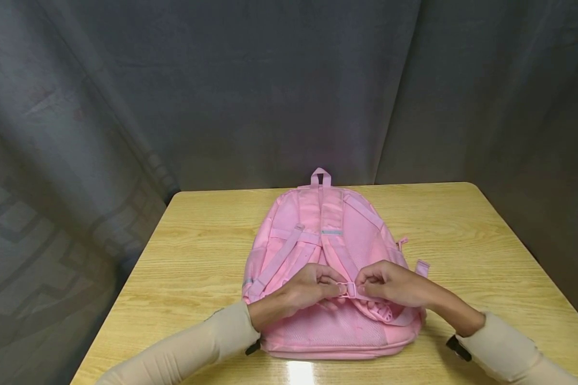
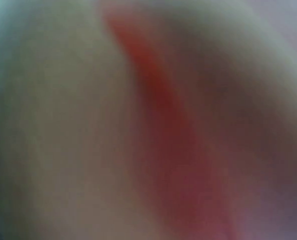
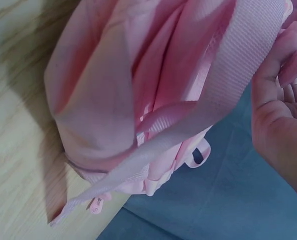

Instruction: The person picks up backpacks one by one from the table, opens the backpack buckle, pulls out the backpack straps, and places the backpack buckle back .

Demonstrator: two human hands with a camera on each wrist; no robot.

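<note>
A pink backpack lies with its shoulder straps facing up. Over its lower middle, a small pink plastic buckle sits between the two hands. My left hand pinches the buckle's left side between thumb and fingers. From the other side, my right hand pinches the webbing strap close to the buckle. That strap runs down past the hand along the bag's side in the right wrist view. Blur fills the left wrist view, so the fingertips' hold is hidden there.
The bag lies on a light wooden table. Its top carry loop points toward the grey curtain behind. A loose strap end and a zipper pull stick out on the right.
</note>
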